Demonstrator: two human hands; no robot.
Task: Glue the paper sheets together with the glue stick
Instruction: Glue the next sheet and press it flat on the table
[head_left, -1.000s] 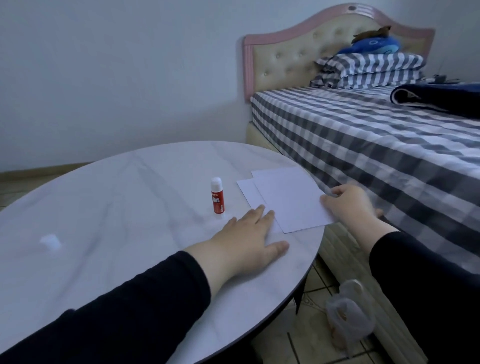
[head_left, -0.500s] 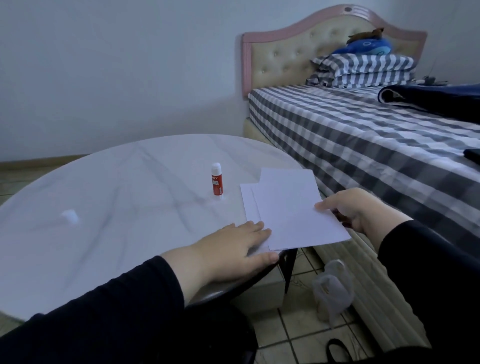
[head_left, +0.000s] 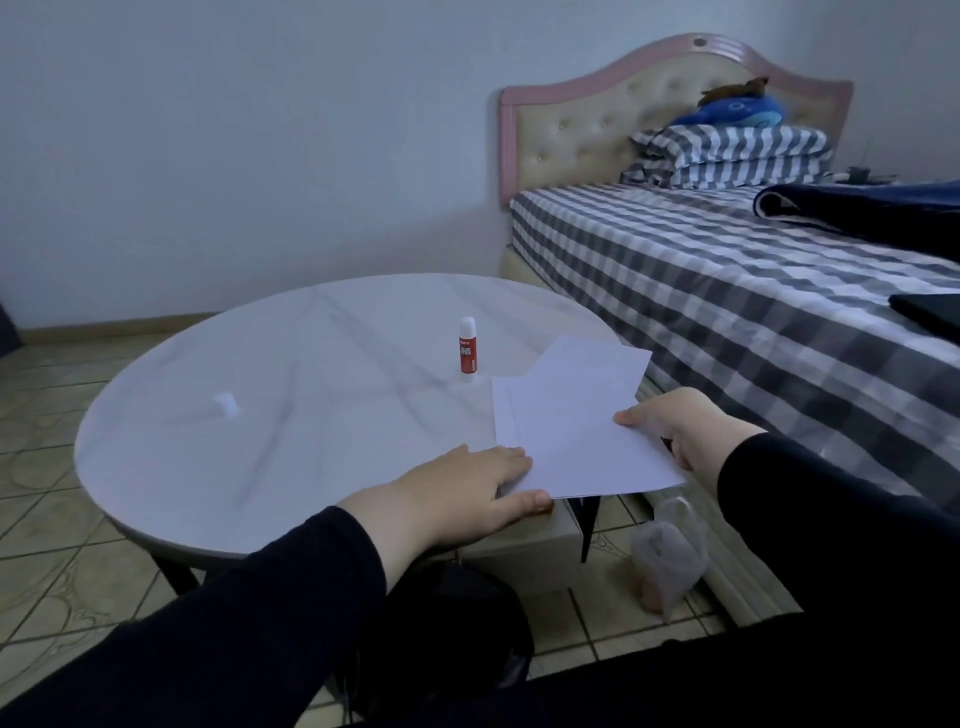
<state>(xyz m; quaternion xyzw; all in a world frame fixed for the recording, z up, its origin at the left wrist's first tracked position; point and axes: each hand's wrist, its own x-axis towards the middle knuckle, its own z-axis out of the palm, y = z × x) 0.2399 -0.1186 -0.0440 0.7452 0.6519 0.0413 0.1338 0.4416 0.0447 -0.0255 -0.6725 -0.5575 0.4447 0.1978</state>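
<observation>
Where the hands meet them, white paper sheets overlap.

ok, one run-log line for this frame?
stage: lifting top sheet | right hand: pinches top sheet | left hand: flat on lower sheet | glue stick: upright, capped, untouched

A single wide-angle view looks forward and down from the person's head, close over both dark-sleeved forearms. It faces across the round tabletop toward the wall, with the bed running along the right and tiled floor showing at left and below.
</observation>
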